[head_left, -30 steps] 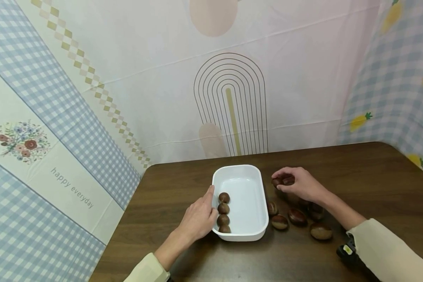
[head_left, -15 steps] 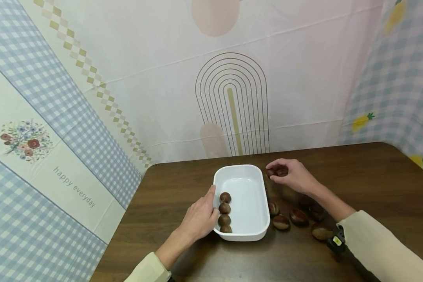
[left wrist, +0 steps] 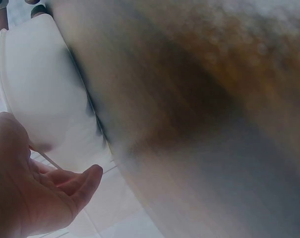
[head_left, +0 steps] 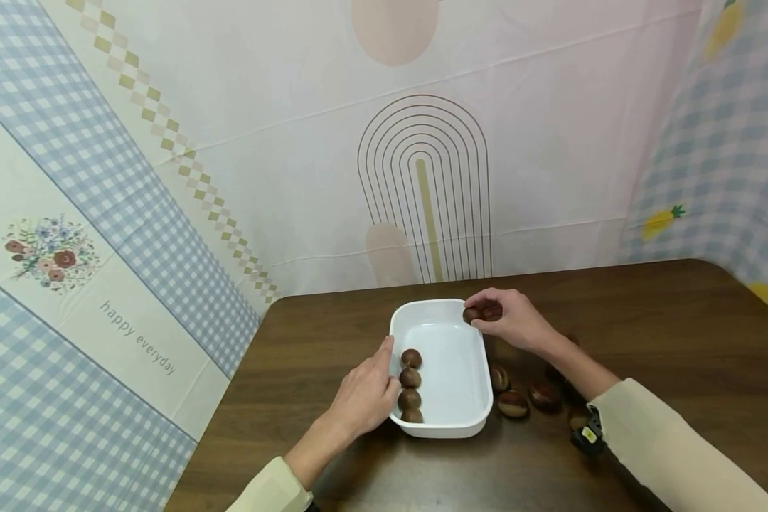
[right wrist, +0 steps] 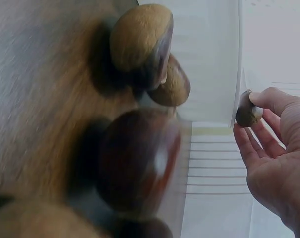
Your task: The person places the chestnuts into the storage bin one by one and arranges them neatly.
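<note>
A white rectangular dish (head_left: 451,427) stands on the dark wooden table (head_left: 646,320); it shows as a pale wall (left wrist: 35,84) in the left wrist view. Several chestnuts (head_left: 411,387) lie in a row along its left inner wall. My left hand (head_left: 363,395) rests against the dish's left rim, fingers fairly straight. My right hand (head_left: 508,318) hovers over the dish's far right corner and pinches a chestnut (head_left: 475,313), seen too between the fingertips as the chestnut (right wrist: 248,110).
Several loose chestnuts (head_left: 513,403) lie on the table just right of the dish, partly hidden by my right forearm; they loom close as chestnuts (right wrist: 140,163). Patterned cloth walls (head_left: 134,178) close in the left, back and right sides.
My right hand has lifted a chestnut from the pile on the right and carried it left and away from me to the dish's far right corner. The left hand has stayed put.
</note>
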Action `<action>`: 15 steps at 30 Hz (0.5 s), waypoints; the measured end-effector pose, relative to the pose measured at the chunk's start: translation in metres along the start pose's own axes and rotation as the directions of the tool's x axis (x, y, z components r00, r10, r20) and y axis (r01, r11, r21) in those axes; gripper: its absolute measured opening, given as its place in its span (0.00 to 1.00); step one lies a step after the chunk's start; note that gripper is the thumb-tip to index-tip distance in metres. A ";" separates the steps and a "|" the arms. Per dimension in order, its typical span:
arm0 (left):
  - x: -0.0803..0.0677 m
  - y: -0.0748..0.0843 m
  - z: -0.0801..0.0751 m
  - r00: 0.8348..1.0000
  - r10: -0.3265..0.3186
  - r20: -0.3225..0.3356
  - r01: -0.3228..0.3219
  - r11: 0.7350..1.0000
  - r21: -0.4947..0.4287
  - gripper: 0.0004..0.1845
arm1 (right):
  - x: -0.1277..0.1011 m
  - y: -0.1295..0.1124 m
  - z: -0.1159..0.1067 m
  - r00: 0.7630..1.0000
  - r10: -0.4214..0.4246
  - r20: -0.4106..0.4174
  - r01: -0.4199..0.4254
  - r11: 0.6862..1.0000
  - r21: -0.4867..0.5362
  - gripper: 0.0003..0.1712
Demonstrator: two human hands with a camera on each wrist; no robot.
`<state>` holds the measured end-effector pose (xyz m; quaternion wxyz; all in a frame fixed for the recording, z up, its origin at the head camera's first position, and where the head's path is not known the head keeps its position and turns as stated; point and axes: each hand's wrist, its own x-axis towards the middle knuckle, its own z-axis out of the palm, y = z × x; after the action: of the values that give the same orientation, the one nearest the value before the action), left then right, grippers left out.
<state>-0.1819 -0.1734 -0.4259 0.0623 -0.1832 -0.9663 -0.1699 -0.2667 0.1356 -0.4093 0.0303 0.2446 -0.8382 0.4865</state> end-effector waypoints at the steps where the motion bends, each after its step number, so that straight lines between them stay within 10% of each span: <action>1: 0.000 0.000 0.000 1.000 -0.001 0.001 0.001 1.000 -0.001 0.36 | 0.001 -0.001 0.002 1.000 0.002 0.002 -0.002 1.000 -0.001 0.19; 15: 0.000 0.000 0.000 1.000 -0.009 0.004 0.009 1.000 -0.002 0.36 | 0.019 -0.005 0.024 1.000 0.000 -0.013 0.000 1.000 -0.002 0.17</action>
<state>-0.1818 -0.1737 -0.4259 0.0594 -0.1792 -0.9670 -0.1708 -0.2762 0.1065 -0.4122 0.0360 0.2412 -0.8384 0.4874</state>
